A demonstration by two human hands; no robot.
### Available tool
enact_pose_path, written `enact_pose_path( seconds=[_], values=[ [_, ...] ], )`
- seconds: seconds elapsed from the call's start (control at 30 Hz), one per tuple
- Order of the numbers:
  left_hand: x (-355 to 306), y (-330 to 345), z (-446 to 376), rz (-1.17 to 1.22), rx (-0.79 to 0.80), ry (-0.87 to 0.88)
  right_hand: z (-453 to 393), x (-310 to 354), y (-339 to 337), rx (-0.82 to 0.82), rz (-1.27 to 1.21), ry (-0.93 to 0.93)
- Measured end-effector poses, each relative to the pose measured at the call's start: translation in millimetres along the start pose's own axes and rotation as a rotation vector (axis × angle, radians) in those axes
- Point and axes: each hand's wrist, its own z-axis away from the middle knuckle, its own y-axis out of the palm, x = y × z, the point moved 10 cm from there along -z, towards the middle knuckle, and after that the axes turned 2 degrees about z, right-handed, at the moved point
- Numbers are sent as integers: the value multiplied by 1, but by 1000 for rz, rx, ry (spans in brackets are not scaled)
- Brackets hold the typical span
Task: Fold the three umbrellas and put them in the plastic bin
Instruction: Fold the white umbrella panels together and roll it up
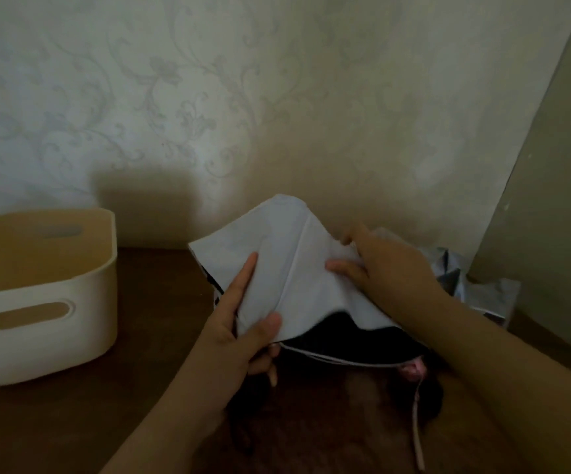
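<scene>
White umbrella (287, 268) w/ black lining, half-folded, mid-table; silver umbrella (475, 285) crumpled behind; cream bin (37, 323) left.

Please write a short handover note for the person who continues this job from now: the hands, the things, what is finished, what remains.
Left hand: pinches the white umbrella canopy at its near edge.
Right hand: grips the canopy folds on the right side.
The umbrella is held over the brown table, half gathered.
A second silvery umbrella lies behind the right hand, crumpled.
The plastic bin stands on the left, with no umbrella visible inside.
Left: finish this fold, bin it, then the others.
</scene>
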Motion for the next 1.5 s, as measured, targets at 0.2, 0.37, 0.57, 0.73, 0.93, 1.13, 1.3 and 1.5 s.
enact_pose_path(
  seconds=[0.2, 0.37, 0.57, 0.73, 0.93, 1.13, 1.3, 1.5],
  values=[
    [5, -14, -4, -67, -102, -9, 37, 45, -61, -473, -289, -126],
    [11, -5, 4, -137, -113, -70, 35, 68, 30, 219, -484, 214],
    [16, 8, 5, -5, -14, -149, 45, 70, 101, 433, -1481, 380],
    [33, 22, -7, -55, 20, -169, 53, 54, 104, 211, -1684, 367],
    [4, 0, 9, -632, -243, 75, 61, 16, 100, -116, -1436, 510],
    [8, 35, 17, -1110, -227, 250, 68, 15, 91, -148, -1265, 521],
    [16, 22, 16, -1095, -222, 156, 67, 32, 96, -13, -1338, 461],
    [28, -2, 2, -431, -111, -24, 57, 52, 92, 137, -1566, 325]
  ],
)
